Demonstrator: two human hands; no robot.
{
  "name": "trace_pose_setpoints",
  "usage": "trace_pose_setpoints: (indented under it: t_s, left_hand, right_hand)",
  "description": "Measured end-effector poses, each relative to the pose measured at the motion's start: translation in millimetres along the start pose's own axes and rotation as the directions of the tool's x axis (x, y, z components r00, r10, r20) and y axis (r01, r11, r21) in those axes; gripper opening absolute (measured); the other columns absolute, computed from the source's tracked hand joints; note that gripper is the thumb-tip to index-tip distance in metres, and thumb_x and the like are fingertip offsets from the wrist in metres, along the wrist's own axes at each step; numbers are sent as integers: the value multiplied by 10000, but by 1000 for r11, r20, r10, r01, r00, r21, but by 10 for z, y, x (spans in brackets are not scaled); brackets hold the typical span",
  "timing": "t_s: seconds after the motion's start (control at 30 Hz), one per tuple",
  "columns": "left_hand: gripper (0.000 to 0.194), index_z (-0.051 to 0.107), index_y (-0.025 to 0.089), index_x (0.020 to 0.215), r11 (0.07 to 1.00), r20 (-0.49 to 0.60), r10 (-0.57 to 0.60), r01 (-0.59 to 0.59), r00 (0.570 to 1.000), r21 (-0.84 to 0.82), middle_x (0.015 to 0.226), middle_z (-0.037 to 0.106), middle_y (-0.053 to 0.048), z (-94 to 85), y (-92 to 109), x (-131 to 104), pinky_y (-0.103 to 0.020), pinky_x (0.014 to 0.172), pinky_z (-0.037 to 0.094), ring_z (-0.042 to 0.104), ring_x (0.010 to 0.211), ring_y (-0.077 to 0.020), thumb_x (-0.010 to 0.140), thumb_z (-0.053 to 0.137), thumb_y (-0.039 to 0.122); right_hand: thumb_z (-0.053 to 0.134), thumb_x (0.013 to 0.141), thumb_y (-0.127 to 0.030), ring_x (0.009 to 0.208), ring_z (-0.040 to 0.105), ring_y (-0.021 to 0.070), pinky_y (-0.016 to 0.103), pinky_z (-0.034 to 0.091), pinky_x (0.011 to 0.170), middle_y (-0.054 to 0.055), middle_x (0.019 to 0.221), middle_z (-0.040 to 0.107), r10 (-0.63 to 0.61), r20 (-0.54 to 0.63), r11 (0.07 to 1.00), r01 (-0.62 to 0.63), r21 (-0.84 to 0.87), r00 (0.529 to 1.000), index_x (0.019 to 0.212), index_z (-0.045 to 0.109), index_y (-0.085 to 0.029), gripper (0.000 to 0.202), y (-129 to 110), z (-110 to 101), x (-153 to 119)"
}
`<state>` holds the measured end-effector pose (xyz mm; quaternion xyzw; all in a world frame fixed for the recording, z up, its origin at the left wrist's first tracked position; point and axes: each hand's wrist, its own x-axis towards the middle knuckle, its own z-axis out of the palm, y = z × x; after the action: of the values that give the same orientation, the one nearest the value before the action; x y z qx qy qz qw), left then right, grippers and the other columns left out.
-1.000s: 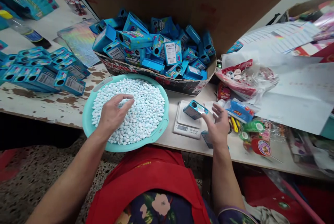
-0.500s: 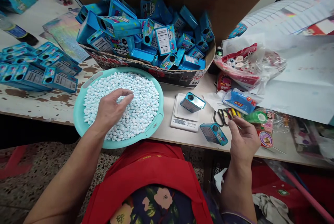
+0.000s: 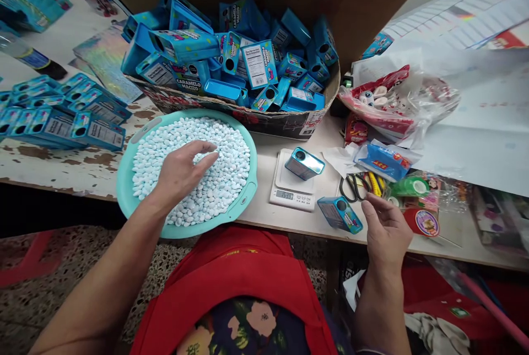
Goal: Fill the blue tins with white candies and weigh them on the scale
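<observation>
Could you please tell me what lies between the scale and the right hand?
The head view shows a blue box between the scale and the right hand, with scissors beyond it.

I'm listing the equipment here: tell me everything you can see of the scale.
The scale is white and plastic-looking, with a squarish platform and, along its front, a grey display, which seems to read 153.9, and small buttons beside it. A blue box rests on the platform. The scale lies flat on the table, between the teal basin and a second blue box close to its front right corner; whether that box touches it is unclear. Neither the left hand nor the right hand touches it.
</observation>
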<state>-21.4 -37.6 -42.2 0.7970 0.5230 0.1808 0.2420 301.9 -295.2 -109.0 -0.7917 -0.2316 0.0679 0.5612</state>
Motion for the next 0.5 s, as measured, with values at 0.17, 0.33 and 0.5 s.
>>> trace_pose_setpoints:
  t_s: [0.17,0.33,0.5]
  left_hand:
    - [357,611,205,1237,876,102,480,-482,871,-7,1256,670,-94,329,610,390,-400,1032,446,599,1181,-253,897,605,317]
    - [469,566,245,1299,646,494,662,-763,563,4,1323,609,-137,1039,1309,629,-414,820,519,601,1140,-310,839,654,240]
    - [277,611,162,1158,702,476,646,-709,597,-63,1106,686,-148,888,1246,674,-364,712,528,669,985,-272,900,516,201]
  right_hand:
    - [785,736,-441,1067,669,264,527,486,1027,104,1104,708,26,91,999,-23,-39,996,1064,698,-169,435,91,-78,-64]
    - [816,629,-538,1120,648,328,561,483,1027,137,1228,665,137,119,987,-126,-97,983,1186,624,-184,687,114,-127,-259]
    - [834,527,-605,733,695,366,487,569,529,117,851,707,275,98,917,-230,-327,956,1088,686,-250,680,269,-21,-349]
